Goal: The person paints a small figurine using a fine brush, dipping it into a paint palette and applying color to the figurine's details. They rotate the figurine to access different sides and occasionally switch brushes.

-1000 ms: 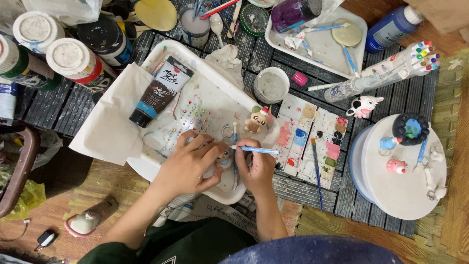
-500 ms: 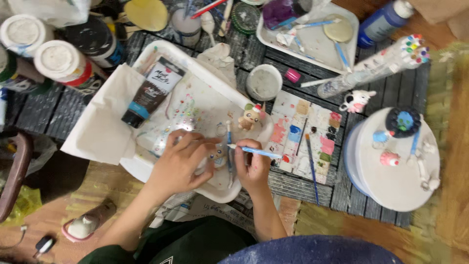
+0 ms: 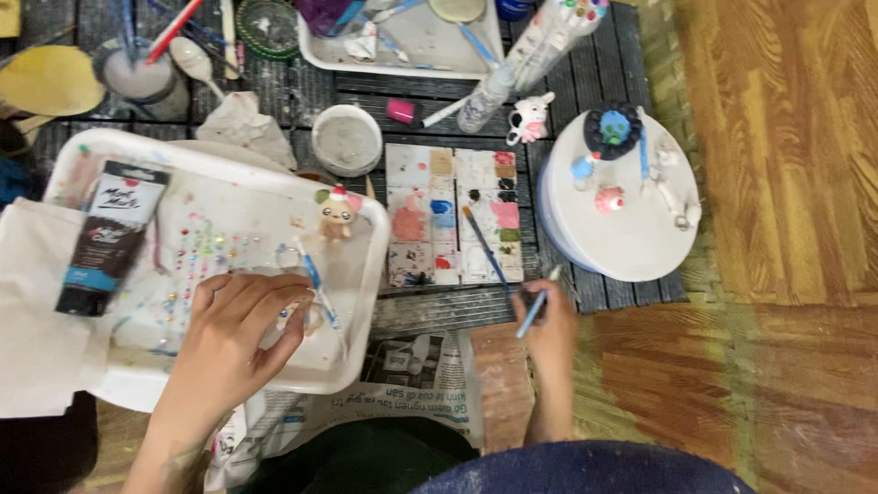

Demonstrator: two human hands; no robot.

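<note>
The left hand [image 3: 240, 331] rests over the near edge of a white tray [image 3: 82, 160], its fingers curled together around a small pale figure [image 3: 297, 317] that it holds just above the tray floor; a blue-handled brush [image 3: 317, 288] lies slanted on the tray, touching or just beside that figure. The right hand [image 3: 547, 322] is well apart from the left, at the near edge of the slatted counter [image 3: 439, 311], its grip clamped on a light blue brush [image 3: 533, 311] that points up and to the right, tip near the white round stand [image 3: 631, 238]. Between the hands sits a square palette [image 3: 455, 215] with pink, blue and brown patches, and another brush [image 3: 485, 245] lies across it. On the tray a black paint tube [image 3: 110, 238] lies at the far left and a small painted figurine [image 3: 337, 212] stands near the right rim. Beyond the palette are a grey round tub [image 3: 347, 139] and a small cow figure [image 3: 530, 119]. The round stand carries a dark blue piece [image 3: 611, 130] and a pink piece [image 3: 609, 199]. Newspaper [image 3: 416, 384] lies under the tray's near edge.
</note>
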